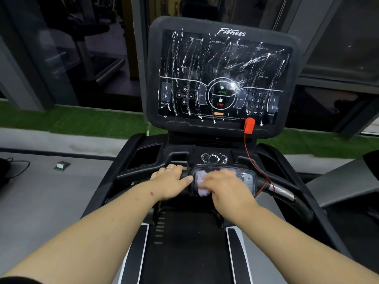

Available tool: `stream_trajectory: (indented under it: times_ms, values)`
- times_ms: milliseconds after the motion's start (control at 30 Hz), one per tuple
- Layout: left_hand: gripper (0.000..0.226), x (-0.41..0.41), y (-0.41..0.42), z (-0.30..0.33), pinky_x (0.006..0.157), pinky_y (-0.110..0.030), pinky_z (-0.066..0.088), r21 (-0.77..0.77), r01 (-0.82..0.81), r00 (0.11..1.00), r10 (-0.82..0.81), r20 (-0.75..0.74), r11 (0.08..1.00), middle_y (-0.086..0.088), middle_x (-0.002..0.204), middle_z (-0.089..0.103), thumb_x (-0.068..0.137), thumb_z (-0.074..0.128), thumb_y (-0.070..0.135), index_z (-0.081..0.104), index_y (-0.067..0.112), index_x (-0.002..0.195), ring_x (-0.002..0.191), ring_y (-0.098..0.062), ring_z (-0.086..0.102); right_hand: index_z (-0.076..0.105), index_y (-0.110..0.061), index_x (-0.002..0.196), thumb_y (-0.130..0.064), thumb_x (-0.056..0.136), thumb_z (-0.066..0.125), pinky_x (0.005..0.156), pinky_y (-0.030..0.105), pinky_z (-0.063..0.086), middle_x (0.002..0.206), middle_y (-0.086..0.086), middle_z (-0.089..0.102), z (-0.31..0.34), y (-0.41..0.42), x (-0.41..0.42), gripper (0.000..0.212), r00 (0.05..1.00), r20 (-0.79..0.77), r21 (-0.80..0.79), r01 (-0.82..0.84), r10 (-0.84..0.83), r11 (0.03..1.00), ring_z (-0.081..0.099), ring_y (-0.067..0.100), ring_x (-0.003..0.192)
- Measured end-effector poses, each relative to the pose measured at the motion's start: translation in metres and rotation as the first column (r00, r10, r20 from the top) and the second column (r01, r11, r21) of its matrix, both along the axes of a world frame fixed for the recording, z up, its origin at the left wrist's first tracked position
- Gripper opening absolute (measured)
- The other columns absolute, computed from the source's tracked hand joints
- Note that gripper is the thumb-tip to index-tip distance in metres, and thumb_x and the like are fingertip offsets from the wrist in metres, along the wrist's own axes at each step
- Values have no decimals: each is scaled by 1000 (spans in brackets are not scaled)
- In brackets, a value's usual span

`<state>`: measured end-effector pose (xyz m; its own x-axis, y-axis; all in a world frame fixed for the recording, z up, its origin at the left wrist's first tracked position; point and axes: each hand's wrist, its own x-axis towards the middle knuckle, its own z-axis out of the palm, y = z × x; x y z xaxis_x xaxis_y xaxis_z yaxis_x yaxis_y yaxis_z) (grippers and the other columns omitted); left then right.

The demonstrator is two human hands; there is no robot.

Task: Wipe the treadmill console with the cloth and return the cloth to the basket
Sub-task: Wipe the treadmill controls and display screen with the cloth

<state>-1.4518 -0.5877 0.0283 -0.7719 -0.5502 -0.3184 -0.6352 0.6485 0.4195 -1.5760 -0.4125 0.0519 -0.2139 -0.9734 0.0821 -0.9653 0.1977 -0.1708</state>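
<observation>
The black treadmill console [223,74] stands upright ahead, its screen streaked with white foam running down. Below it, a small glossy control panel [248,179] sits on the handlebar. My right hand [227,187] presses a pale lilac cloth [202,184] onto that small panel, fingers curled over the cloth; the hand is slightly blurred. My left hand [171,181], wearing a ring, grips the handlebar just left of the panel. No basket is in view.
A red safety key [249,125] clips to the console's lower right edge, its red cord [249,154] hanging down to the right handlebar. More white foam swirls lie on the ledge [213,158] above the small panel. The running belt [184,242] lies below.
</observation>
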Motion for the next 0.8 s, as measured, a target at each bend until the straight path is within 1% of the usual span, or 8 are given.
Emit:
stream_trajectory:
  times_ms: [100, 233, 400, 533, 633, 700, 733, 800]
  values:
    - [62, 0, 0, 1, 116, -43, 25, -7, -3, 1000, 3, 3, 1000, 0, 159, 34, 100, 34, 66, 36, 32, 152, 146, -28, 31, 70, -36, 87, -13, 86, 50, 83, 36, 50, 96, -15, 65, 5, 0, 6, 30, 997, 36, 128, -67, 63, 990, 54, 18, 96]
    - [62, 0, 2, 1, 117, -43, 24, -11, 0, 1000, 0, 5, 1000, 0, 160, 33, 101, 34, 65, 35, 32, 153, 147, -27, 29, 67, -39, 94, -13, 81, 36, 82, 31, 48, 96, -18, 64, 3, -2, -6, 42, 993, 80, -127, 94, -84, 987, 53, 17, 87]
    - [62, -1, 1, 0, 116, -43, 26, -24, -6, 1000, 7, 7, 1000, 1, 158, 35, 100, 34, 66, 37, 32, 152, 145, -27, 32, 70, -35, 86, -17, 87, 47, 82, 36, 51, 91, -17, 65, 3, 0, 1, 30, 996, 35, 128, -88, 85, 988, 54, 17, 92]
    - [61, 0, 1, -2, 117, -43, 25, -26, -4, 1000, 4, 4, 1000, 1, 158, 35, 100, 34, 66, 36, 33, 152, 145, -27, 31, 67, -37, 88, -23, 84, 28, 78, 34, 51, 90, -22, 64, 2, -1, -9, 42, 987, 127, -145, 112, -94, 983, 55, 18, 87]
    - [62, 0, 2, -1, 117, -43, 26, -40, -5, 1000, 5, 8, 999, 0, 157, 36, 100, 34, 66, 37, 32, 152, 145, -28, 32, 66, -34, 86, -18, 83, 37, 80, 36, 48, 96, -18, 63, -11, 6, -2, 34, 997, -27, 16, -66, 66, 998, 55, 21, 90]
    - [63, -1, 3, -1, 117, -43, 26, -54, -5, 1000, 5, 9, 999, -1, 157, 36, 100, 33, 66, 37, 31, 152, 145, -28, 32, 70, -32, 83, -18, 85, 46, 81, 35, 48, 93, -17, 67, -2, 8, -1, 28, 994, -32, 118, -97, 102, 988, 54, 19, 92]
    - [63, -1, 4, -1, 117, -43, 26, -61, -6, 1000, 7, 10, 998, -2, 157, 36, 100, 33, 66, 37, 30, 151, 145, -28, 33, 72, -31, 83, -18, 86, 45, 81, 35, 50, 91, -18, 68, 4, 9, -5, 30, 999, -2, 96, -52, 52, 994, 54, 17, 92]
    - [63, -1, 5, -1, 117, -44, 27, -76, -8, 1000, 9, 13, 997, -2, 156, 37, 100, 32, 67, 39, 29, 150, 144, -29, 34, 74, -31, 86, -20, 85, 33, 79, 34, 51, 89, -20, 70, 11, 10, -14, 43, 988, 99, -143, 129, -115, 981, 54, 18, 89]
